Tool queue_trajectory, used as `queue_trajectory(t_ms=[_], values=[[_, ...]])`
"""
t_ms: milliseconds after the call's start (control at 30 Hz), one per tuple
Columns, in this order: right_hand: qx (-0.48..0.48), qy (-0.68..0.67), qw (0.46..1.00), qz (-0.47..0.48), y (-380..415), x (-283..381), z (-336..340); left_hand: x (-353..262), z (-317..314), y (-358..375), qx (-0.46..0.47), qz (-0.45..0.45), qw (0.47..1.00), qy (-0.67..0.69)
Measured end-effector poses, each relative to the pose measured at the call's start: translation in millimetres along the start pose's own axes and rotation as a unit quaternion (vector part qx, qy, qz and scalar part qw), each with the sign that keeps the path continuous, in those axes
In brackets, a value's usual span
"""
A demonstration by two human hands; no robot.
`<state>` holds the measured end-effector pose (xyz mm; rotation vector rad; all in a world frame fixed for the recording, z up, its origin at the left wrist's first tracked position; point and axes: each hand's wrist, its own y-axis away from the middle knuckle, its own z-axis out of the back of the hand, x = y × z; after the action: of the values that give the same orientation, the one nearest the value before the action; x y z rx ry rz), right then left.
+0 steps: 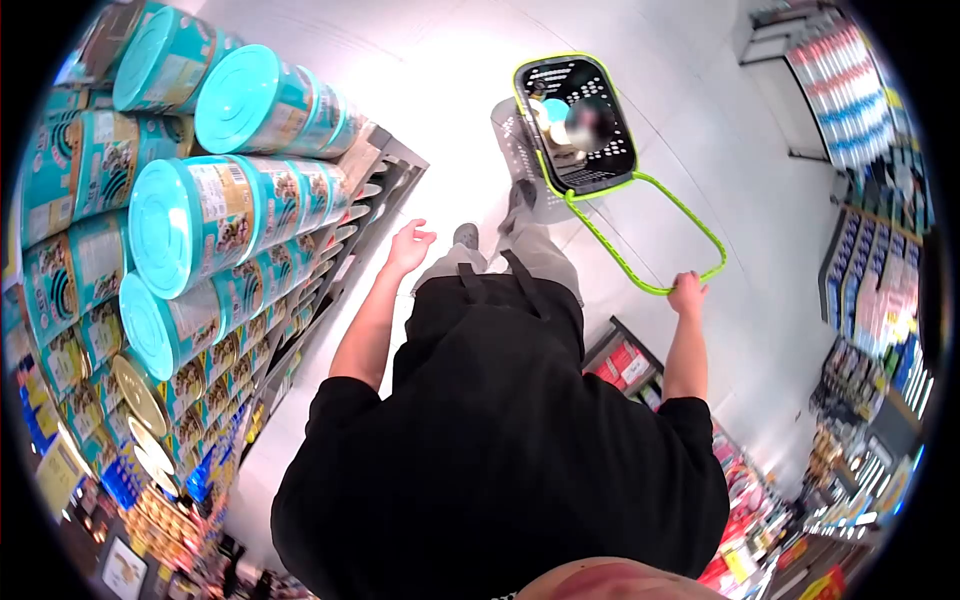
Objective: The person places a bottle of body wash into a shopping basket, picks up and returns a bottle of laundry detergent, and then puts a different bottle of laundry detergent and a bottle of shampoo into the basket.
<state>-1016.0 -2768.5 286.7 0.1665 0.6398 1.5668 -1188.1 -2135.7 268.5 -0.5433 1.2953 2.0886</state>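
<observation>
My right hand [687,291] is wrapped round the end of a long lime-green handle [607,246]. That handle joins a black shopping basket [585,187] with a green rim, which stands on the floor ahead of me. Inside the basket lie several items, among them a turquoise-topped one [555,111] and a round dark one [590,128] that is blurred. My left hand [411,246] hangs at my side with its fingers apart, holding nothing. Nearest to it is the shelf edge below the stacked turquoise-lidded tins.
Large turquoise-lidded tins [166,228] are stacked high along my left. A low display with red packs [622,365] stands close by my right side. Farther right are shelves of bottles [843,95] and more goods. Pale tiled floor [420,60] runs ahead.
</observation>
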Motion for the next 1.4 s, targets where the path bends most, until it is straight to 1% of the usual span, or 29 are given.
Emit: queue_trajectory(t_ms=[33,100,200,333,400,500,567,600,633,700,733,767,800,833,867,900,933,967,1000,1033,1067,1133,1167,1233,1267,1300,1333,1400], values=[[-0.011,0.009,1.0,0.015,-20,-5,3,-3,-4,-3,-0.002,0.0,1.0,-0.003],[0.013,0.02,1.0,0.02,-56,-13,27,-3,-10,-18,-0.013,-0.002,1.0,-0.007],[0.027,0.049,0.998,0.04,-113,-27,47,-20,-15,-36,-0.047,0.024,0.998,0.036],[0.04,0.049,0.995,0.071,-177,-38,82,-59,-21,-48,-0.142,0.044,0.985,0.084],[0.017,0.058,0.993,0.099,-212,-40,103,-82,-31,-55,-0.17,0.048,0.977,0.116],[-0.012,0.064,0.99,0.128,-260,-44,125,-115,-41,-60,-0.163,0.052,0.98,0.103],[-0.023,0.071,0.987,0.144,-288,-42,142,-125,-45,-63,-0.167,0.085,0.97,0.153],[-0.032,0.081,0.984,0.154,-302,-41,147,-120,-48,-63,-0.196,0.064,0.969,0.138],[-0.043,0.09,0.98,0.17,-315,-38,150,-110,-50,-66,-0.212,0.061,0.966,0.137],[-0.067,0.094,0.976,0.184,-338,-30,160,-91,-57,-68,-0.227,0.077,0.956,0.169],[-0.08,0.094,0.973,0.197,-347,-27,160,-77,-61,-68,-0.226,0.089,0.957,0.161],[-0.091,0.113,0.968,0.205,-372,-32,146,-75,-65,-65,-0.228,0.121,0.949,0.182],[-0.081,0.115,0.966,0.219,-375,-27,153,-102,-61,-47,-0.227,0.115,0.934,0.249],[-0.056,0.101,0.969,0.218,-379,-27,155,-68,-80,-61,-0.273,0.082,0.937,0.201],[-0.048,0.098,0.968,0.225,-381,-25,160,-81,-77,-47,-0.274,0.133,0.94,0.153],[-0.058,0.16,0.95,0.261,-410,-30,144,-104,-68,-30,-0.265,0.157,0.937,0.163],[-0.03,0.161,0.958,0.234,-407,-18,159,-111,-65,-22,-0.279,0.173,0.935,0.131],[-0.047,0.135,0.965,0.219,-387,-8,185,-110,-67,-18,-0.328,0.185,0.922,0.088],[-0.065,0.137,0.961,0.232,-391,-8,190,-112,-65,-12,-0.341,0.195,0.911,0.125],[-0.053,0.15,0.958,0.239,-397,-3,199,-113,-67,-5,-0.351,0.204,0.9,0.16],[-0.018,0.177,0.956,0.232,-382,-22,207,-112,-79,15,-0.334,0.233,0.895,0.185],[-0.032,0.202,0.946,0.25,-405,-10,224,-101,-96,10,-0.343,0.253,0.874,0.234],[-0.04,0.206,0.943,0.257,-418,3,230,-93,-108,9,-0.36,0.236,0.879,0.205],[-0.067,0.22,0.93,0.286,-439,21,242,-99,-114,19,-0.368,0.235,0.877,0.2],[-0.073,0.23,0.923,0.298,-448,30,246,-101,-112,24,-0.38,0.254,0.855,0.244],[-0.055,0.249,0.919,0.301,-437,15,240,-100,-117,43,-0.368,0.286,0.839,0.281],[-0.063,0.242,0.92,0.302,-438,22,250,-105,-117,48,-0.375,0.304,0.813,0.324],[-0.081,0.22,0.922,0.309,-434,46,266,-105,-116,55,-0.409,0.287,0.809,0.31]])
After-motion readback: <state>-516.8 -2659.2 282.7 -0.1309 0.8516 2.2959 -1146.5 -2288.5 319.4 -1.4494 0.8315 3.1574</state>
